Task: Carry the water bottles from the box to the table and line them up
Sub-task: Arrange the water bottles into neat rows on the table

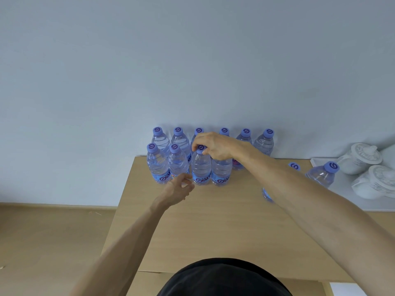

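Several clear water bottles with purple caps stand in two rows on the wooden table (pixel 213 227), against the wall. My right hand (pixel 215 147) reaches over the front row and grips the cap of the third front bottle (pixel 201 169); it also covers the top of the bottle to its right (pixel 221 173). My left hand (pixel 178 190) is low at the base of the front row, its fingers touching between the second front bottle (pixel 177 165) and the gripped one. Two more bottles (pixel 320 175) stand apart at the right, one largely hidden behind my right forearm.
Two white lidded ceramic pots (pixel 361 160) sit on a white surface at the far right. The table's left edge drops to the floor (pixel 53 242). The box is not in view. My dark shirt fills the bottom middle.
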